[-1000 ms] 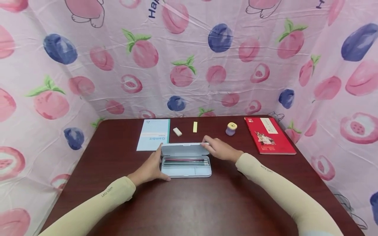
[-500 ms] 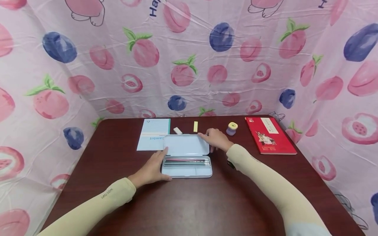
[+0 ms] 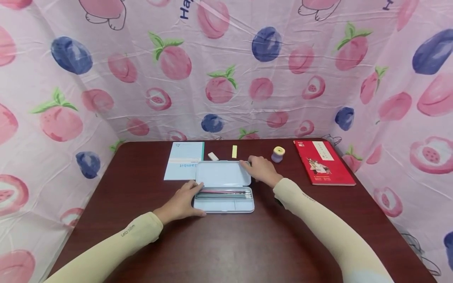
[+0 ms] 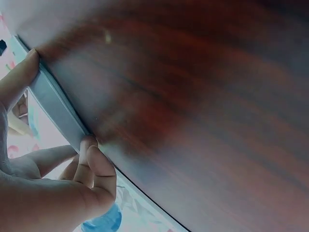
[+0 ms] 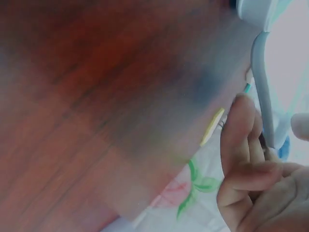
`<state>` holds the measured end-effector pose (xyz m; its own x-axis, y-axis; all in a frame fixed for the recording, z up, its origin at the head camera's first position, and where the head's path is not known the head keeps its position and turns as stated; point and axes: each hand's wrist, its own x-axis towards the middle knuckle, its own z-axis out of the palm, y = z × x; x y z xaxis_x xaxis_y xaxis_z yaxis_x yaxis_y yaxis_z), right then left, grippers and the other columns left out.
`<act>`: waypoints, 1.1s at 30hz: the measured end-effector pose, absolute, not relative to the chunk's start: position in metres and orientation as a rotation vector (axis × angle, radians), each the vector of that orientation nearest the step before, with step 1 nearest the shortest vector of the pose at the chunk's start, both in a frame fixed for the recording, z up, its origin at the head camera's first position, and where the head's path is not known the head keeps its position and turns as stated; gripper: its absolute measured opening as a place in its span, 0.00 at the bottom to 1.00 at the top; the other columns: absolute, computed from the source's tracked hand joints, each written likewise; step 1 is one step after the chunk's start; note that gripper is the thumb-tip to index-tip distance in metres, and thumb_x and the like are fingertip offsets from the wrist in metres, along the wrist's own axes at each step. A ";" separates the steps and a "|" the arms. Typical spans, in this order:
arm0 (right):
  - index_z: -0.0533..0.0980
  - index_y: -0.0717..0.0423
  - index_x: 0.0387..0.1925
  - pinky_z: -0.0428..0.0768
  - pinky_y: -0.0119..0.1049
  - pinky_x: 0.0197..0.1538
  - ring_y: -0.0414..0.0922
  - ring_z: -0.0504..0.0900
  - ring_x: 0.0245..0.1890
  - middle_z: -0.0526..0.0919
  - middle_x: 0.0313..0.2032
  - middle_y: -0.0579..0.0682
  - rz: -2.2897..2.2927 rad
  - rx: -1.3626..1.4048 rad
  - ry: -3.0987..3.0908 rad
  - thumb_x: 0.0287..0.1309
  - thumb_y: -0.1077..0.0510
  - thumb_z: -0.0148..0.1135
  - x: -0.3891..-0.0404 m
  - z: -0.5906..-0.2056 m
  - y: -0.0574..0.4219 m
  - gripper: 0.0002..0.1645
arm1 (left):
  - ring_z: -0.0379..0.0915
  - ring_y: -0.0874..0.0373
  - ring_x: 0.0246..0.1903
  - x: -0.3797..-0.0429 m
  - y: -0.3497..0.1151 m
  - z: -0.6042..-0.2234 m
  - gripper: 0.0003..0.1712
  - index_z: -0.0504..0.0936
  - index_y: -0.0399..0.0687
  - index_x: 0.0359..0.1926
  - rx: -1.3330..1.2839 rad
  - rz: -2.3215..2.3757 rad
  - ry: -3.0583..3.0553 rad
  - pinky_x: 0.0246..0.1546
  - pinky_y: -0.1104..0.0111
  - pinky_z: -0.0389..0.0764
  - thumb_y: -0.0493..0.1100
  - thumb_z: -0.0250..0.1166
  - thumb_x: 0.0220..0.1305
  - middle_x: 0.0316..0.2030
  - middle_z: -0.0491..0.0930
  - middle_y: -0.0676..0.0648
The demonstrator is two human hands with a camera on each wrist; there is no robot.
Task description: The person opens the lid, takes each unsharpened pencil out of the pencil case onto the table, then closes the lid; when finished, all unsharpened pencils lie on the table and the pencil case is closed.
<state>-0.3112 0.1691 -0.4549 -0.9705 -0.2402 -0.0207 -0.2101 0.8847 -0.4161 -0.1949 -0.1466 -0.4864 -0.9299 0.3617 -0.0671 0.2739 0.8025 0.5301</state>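
Note:
A pale blue-white pencil case (image 3: pixel 214 205) lies on the table with its lid (image 3: pixel 221 173) swung back. Several pencils (image 3: pixel 223 193) lie side by side in the long rear compartment; the front one has a divider toward its right. My left hand (image 3: pixel 179 202) grips the case's left end, thumb at the front corner and fingers near the hinge. In the left wrist view, the thumb and fingers span the case's side wall (image 4: pixel 58 106). My right hand (image 3: pixel 261 169) holds the lid's right far corner, thumb on its inner face. Fingers sit behind the lid edge (image 5: pixel 263 92) in the right wrist view.
Behind the case are a notepad (image 3: pixel 182 157) partly under the lid, a white eraser (image 3: pixel 213 156) and a yellow strip (image 3: pixel 234 151). A purple-and-yellow small container (image 3: pixel 278 154) stands right of them. A red book (image 3: pixel 322 163) lies at the far right. Fruit-print cloth (image 3: pixel 226 78) surrounds the table.
The lid has swung from partly raised to laid back, my right hand moving with it. The left fingers have come down slightly toward the hinge.

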 end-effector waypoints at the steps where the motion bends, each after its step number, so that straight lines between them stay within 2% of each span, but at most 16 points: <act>1: 0.82 0.59 0.47 0.77 0.40 0.28 0.45 0.82 0.20 0.85 0.26 0.52 -0.646 -0.372 3.025 0.75 0.33 0.57 -0.308 -0.454 0.171 0.32 | 0.69 0.47 0.63 -0.195 -0.146 -0.486 0.62 0.65 0.46 0.81 0.499 0.795 2.824 0.68 0.49 0.76 0.58 0.86 0.51 0.67 0.71 0.41; 7: 0.83 0.56 0.44 0.75 0.39 0.30 0.45 0.78 0.25 0.83 0.25 0.49 -0.744 -0.453 3.198 0.67 0.45 0.71 -0.284 -0.449 0.185 0.18 | 0.70 0.46 0.63 -0.194 -0.148 -0.485 0.62 0.67 0.45 0.81 0.505 0.794 2.831 0.68 0.48 0.77 0.58 0.86 0.50 0.66 0.72 0.41; 13: 0.91 0.53 0.39 0.72 0.35 0.28 0.39 0.73 0.22 0.81 0.21 0.43 -0.775 -0.668 3.111 0.62 0.56 0.76 -0.260 -0.453 0.191 0.06 | 0.70 0.46 0.64 -0.194 -0.149 -0.486 0.63 0.67 0.46 0.81 0.500 0.777 2.840 0.69 0.48 0.76 0.59 0.86 0.49 0.67 0.72 0.41; 17: 0.92 0.53 0.39 0.72 0.32 0.28 0.36 0.72 0.22 0.83 0.20 0.41 -0.765 -0.736 3.027 0.60 0.57 0.77 -0.248 -0.455 0.191 0.06 | 0.70 0.47 0.63 -0.195 -0.148 -0.486 0.63 0.67 0.45 0.80 0.511 0.779 2.849 0.68 0.49 0.77 0.60 0.87 0.48 0.67 0.73 0.41; 23: 0.93 0.54 0.42 0.72 0.30 0.27 0.36 0.72 0.21 0.88 0.24 0.43 -0.791 -0.755 2.892 0.60 0.59 0.78 -0.241 -0.458 0.189 0.08 | 0.70 0.47 0.63 -0.196 -0.147 -0.486 0.63 0.67 0.45 0.80 0.503 0.772 2.849 0.69 0.49 0.77 0.60 0.87 0.48 0.66 0.73 0.42; 28: 0.93 0.52 0.40 0.71 0.31 0.26 0.36 0.71 0.20 0.86 0.21 0.40 -0.778 -0.761 2.856 0.58 0.58 0.80 -0.241 -0.460 0.190 0.08 | 0.70 0.47 0.63 -0.196 -0.147 -0.485 0.63 0.67 0.45 0.80 0.504 0.764 2.850 0.69 0.48 0.76 0.60 0.87 0.48 0.67 0.73 0.41; 33: 0.93 0.50 0.38 0.75 0.31 0.27 0.37 0.74 0.22 0.90 0.26 0.42 -0.739 -0.741 2.854 0.56 0.57 0.82 -0.242 -0.462 0.191 0.07 | 0.70 0.47 0.62 -0.195 -0.146 -0.484 0.63 0.67 0.45 0.80 0.502 0.762 2.852 0.68 0.49 0.77 0.60 0.87 0.48 0.66 0.74 0.42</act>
